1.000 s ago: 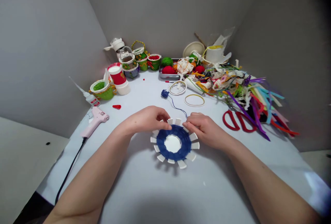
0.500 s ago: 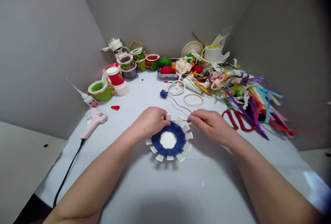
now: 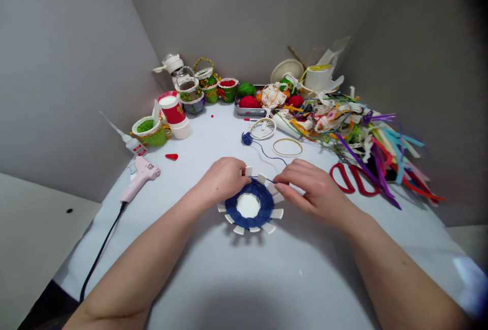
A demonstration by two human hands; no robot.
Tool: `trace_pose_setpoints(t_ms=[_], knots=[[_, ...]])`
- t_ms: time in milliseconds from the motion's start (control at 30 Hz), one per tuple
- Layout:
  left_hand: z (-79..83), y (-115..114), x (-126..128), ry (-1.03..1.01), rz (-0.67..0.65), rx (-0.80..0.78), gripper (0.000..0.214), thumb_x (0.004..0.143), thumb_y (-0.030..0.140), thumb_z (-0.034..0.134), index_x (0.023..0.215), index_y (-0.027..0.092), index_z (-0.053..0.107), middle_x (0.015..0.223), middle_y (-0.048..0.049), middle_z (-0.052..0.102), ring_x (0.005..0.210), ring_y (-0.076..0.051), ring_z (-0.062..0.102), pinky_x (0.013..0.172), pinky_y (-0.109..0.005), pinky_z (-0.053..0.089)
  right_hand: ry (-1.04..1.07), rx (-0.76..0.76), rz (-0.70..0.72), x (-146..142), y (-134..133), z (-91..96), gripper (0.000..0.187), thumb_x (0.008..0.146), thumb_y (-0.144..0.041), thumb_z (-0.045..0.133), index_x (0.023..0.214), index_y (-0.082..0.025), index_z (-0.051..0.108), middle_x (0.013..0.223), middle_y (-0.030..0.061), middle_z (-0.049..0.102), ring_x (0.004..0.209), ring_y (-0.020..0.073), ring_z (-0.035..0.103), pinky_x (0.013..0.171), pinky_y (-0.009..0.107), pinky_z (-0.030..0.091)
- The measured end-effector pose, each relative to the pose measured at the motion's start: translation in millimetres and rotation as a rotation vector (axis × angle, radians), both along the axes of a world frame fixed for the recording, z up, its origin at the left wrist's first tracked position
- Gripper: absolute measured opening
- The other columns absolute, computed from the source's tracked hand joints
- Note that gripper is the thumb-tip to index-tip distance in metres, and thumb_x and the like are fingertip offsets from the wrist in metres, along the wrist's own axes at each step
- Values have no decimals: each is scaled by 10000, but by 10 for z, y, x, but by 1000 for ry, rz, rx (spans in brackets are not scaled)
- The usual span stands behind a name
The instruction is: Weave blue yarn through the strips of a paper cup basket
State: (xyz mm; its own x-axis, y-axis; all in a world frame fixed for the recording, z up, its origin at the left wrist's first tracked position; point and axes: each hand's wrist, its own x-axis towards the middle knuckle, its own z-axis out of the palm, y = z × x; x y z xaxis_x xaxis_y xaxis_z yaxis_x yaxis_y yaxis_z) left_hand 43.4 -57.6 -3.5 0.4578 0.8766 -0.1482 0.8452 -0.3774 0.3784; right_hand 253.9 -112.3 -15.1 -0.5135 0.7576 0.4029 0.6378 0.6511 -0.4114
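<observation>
A white paper cup (image 3: 248,205), cut into strips that splay outward, has dark blue yarn (image 3: 233,211) woven round its strips in a broad ring. My left hand (image 3: 227,177) pinches the cup's upper left rim, thumb over the blue weave. To the right of the cup, my right hand (image 3: 305,185) is closed on the blue strand, which runs taut across the upper strips. From that hand the strand trails back to a small ball of blue yarn (image 3: 247,139) on the table. Part of the right-hand strips is covered by my right fingers.
A pink glue gun (image 3: 139,178), glue bottle (image 3: 134,144) and red cap (image 3: 172,156) lie left. Red-handled scissors (image 3: 356,180) and a pile of ribbons (image 3: 339,116) are at right. Behind are two hoops (image 3: 287,147), a metal tray (image 3: 251,112), stacked cups (image 3: 173,111) and small decorated baskets (image 3: 154,134).
My right hand has come slightly down and closer over the cup's right strips, drawing the blue strand along. The left hand keeps its hold. The whole view has shifted slightly.
</observation>
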Motion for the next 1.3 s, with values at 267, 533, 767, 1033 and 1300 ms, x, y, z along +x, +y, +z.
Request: trace_pose_setpoints(t_ms=[267, 533, 767, 1033, 1300], knots=[[-25, 10, -11, -1, 17, -1, 189, 748, 327, 555, 712, 172, 656, 774, -65, 681, 703, -174, 569, 608, -266, 364, -70, 79, -15, 0, -7, -29, 160, 872, -184, 471, 924, -173, 623, 792, 85, 620, 773, 212, 512, 715, 364, 411], [-37, 36, -24, -3, 30, -4, 193, 744, 336, 552, 705, 174, 650, 734, -57, 662, 664, -163, 542, 586, -265, 335, -93, 96, -14, 5, -36, -19, 163, 868, -213, 498, 971, -178, 618, 840, 92, 640, 801, 218, 530, 753, 374, 417], [-14, 65, -41, 20, 67, 7, 187, 743, 331, 559, 709, 176, 658, 716, -53, 662, 648, -167, 546, 577, -265, 342, -65, 85, -11, 14, -49, 2, 122, 871, -224, 505, 907, -176, 612, 782, 76, 628, 759, 198, 527, 709, 342, 418], [18, 49, -38, -30, 53, 15, 174, 747, 314, 573, 691, 169, 650, 683, -35, 649, 608, -142, 520, 556, -252, 317, 90, -9, -31, 56, 14, -39, 155, 887, -215, 496, 832, -169, 633, 730, 56, 623, 714, 170, 534, 671, 303, 412], [30, 96, -63, -130, 116, -36, 213, 722, 362, 591, 715, 163, 667, 610, -3, 588, 577, -127, 473, 540, -241, 300, 279, -246, -231, 65, 100, -150, 314, 929, -329, 425, 775, -165, 644, 745, 27, 632, 719, 145, 568, 677, 255, 415]])
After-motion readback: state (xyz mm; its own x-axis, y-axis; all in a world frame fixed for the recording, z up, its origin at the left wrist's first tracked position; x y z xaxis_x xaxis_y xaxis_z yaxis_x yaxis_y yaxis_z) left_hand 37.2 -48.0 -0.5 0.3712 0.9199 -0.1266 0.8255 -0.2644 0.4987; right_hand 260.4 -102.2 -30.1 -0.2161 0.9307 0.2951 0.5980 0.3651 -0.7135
